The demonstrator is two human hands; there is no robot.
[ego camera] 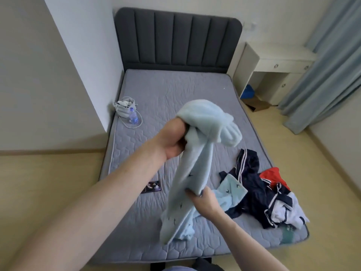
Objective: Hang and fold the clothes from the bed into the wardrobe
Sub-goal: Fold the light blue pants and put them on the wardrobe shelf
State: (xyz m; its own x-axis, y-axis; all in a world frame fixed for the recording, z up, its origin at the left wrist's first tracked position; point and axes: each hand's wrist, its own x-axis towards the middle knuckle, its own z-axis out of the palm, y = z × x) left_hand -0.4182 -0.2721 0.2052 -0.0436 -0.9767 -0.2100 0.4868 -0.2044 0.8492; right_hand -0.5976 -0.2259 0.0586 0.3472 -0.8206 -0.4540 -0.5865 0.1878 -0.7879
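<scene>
Grey quilted mattress (175, 90): working surface, bare of bedding. Dark navy-and-red clothes heap (269, 192): lies at its right edge, apparently awaiting sorting. Pale blue fleece garment (195, 163) with small dark motifs: held above the mattress, bunched at top, hanging limp. Left hand (173, 139): fingers curled round its upper part. Right hand (203, 200): pinches the lower edge, probably to spread it.

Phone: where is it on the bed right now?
In the head view, the phone lies on the mattress near its left edge, just below the left forearm and left of the hanging blue garment.
</scene>
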